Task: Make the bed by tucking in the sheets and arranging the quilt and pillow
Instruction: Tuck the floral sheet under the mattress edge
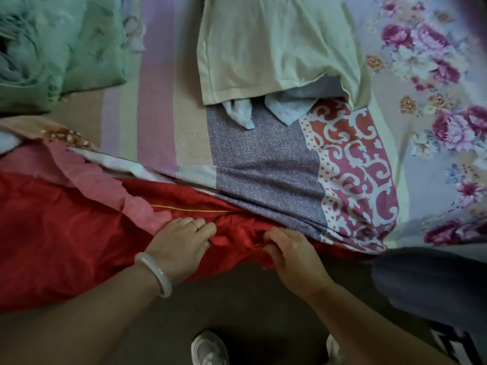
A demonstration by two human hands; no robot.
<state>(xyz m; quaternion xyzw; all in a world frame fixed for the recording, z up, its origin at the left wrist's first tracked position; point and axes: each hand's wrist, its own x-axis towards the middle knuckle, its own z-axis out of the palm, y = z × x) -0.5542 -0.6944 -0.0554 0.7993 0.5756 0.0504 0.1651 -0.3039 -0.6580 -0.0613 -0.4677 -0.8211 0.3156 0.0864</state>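
At lower centre, the left hand (181, 245) and right hand (292, 255) both grip bunched red sheet (66, 233), its edge running left-right just below the patchwork bedsheet (263, 164).

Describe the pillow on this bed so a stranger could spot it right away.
Start at the striped sheet covering the bed's middle. At its far end lies the pillow, between the bunched teal quilt and the rose-print sheet. It alone is plain pale green, with light blue cloth poking from its open end.
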